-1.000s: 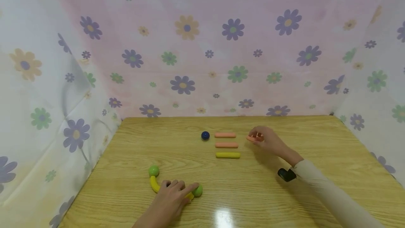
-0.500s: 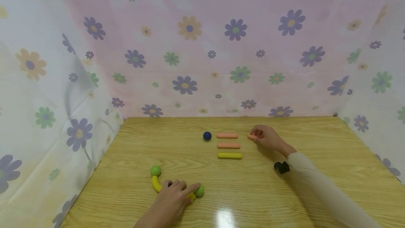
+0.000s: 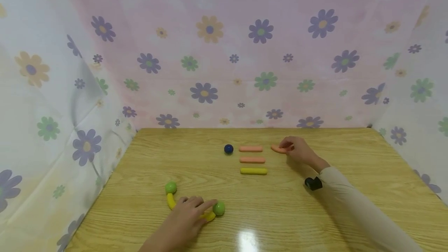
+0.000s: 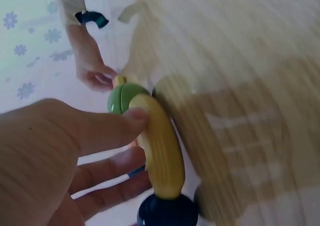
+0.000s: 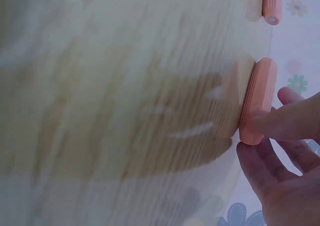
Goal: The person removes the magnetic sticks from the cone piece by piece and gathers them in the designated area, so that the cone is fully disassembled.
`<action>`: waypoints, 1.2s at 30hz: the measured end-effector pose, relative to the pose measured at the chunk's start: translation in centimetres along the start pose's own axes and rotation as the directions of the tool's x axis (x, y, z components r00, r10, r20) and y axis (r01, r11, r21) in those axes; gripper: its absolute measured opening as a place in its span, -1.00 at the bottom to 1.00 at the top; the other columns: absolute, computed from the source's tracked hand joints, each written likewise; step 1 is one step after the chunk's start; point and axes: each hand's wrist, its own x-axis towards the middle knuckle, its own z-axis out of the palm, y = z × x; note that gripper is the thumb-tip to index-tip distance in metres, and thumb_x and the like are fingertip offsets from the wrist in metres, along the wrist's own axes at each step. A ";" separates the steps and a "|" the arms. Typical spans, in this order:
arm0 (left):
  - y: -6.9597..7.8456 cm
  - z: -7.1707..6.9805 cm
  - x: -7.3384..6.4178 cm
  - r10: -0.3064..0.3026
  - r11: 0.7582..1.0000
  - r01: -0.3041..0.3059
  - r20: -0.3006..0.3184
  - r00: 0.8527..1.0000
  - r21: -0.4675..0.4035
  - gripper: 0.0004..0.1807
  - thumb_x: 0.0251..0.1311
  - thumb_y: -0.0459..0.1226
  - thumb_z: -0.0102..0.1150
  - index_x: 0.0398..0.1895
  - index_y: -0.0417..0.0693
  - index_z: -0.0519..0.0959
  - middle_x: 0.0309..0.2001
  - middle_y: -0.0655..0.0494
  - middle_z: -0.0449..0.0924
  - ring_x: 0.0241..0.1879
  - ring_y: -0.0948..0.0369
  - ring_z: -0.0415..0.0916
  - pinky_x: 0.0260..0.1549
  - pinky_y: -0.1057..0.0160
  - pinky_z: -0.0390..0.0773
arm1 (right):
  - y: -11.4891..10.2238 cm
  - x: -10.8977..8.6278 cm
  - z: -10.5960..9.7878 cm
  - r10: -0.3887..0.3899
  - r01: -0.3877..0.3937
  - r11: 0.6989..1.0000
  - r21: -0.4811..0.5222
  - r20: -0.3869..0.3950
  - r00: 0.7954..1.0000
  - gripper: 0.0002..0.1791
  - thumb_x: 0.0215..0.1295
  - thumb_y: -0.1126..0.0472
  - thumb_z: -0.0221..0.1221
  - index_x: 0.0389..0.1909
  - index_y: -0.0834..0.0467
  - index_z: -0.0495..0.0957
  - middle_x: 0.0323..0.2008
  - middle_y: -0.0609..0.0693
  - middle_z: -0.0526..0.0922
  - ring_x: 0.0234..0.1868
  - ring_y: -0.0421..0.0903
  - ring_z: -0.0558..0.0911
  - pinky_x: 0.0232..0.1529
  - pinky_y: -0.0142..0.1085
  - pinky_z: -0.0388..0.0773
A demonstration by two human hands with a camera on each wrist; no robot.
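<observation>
In the head view my left hand (image 3: 185, 215) lies over a curved yellow stick (image 3: 209, 216) near the front of the table. Its thumb and fingers grip that stick, and the index finger reaches to a green ball (image 3: 219, 208). A second green ball (image 3: 170, 187) sits at the far left end of the yellow arc. The left wrist view shows a dark blue ball (image 4: 168, 210) at the stick's lower end. At the back right, my right hand (image 3: 298, 150) pinches one end of a curved orange stick (image 5: 259, 101) between thumb and fingers, at the tabletop.
Left of the right hand lie two straight orange sticks (image 3: 250, 149) (image 3: 252, 160) and a straight yellow stick (image 3: 253, 171), roughly parallel. A dark blue ball (image 3: 228, 149) stands beside them. Flowered cloth (image 3: 224, 57) walls the wooden table (image 3: 140, 166) at the back and sides.
The right hand has turned the orange stick, so more of its curve shows past the fingers. My left hand has shifted slightly left, uncovering more of the green ball and yellow stick.
</observation>
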 end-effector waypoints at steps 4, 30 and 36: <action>-0.8 -0.6 -0.4 -0.006 0.999 0.006 -0.004 1.000 -0.053 -0.60 0.06 -0.23 0.37 0.01 0.14 0.56 -0.17 0.29 0.48 -0.16 0.29 0.41 -0.19 0.11 0.46 | -0.3 -0.4 -0.2 -0.025 0.024 0.999 -0.024 -0.040 0.999 -0.83 0.19 0.52 0.16 -0.23 0.29 0.61 -0.22 0.18 0.60 -0.16 0.18 0.55 -0.19 0.06 0.54; -3.1 -0.5 -1.0 -0.032 0.982 0.020 -0.061 0.998 -0.189 -0.78 -0.03 -0.31 0.41 -0.40 0.26 0.62 -0.20 0.37 0.38 -0.22 0.32 0.29 -0.25 0.26 0.48 | -11.1 -3.8 4.3 -0.191 0.113 0.948 0.297 0.250 0.949 -0.72 0.24 0.39 0.20 -0.03 0.21 0.51 -0.08 0.14 0.54 -0.12 0.11 0.56 -0.20 -0.16 0.56; -3.5 -0.2 -1.0 -0.036 0.978 0.018 -0.079 0.996 -0.210 -0.77 -0.06 -0.29 0.43 -0.40 0.28 0.62 -0.19 0.38 0.38 -0.22 0.32 0.29 -0.25 0.26 0.48 | -12.6 -4.6 7.2 -0.215 0.089 0.920 0.383 0.302 0.929 -0.69 0.19 0.37 0.26 -0.04 0.20 0.52 -0.10 0.14 0.56 -0.12 0.10 0.55 -0.22 -0.24 0.57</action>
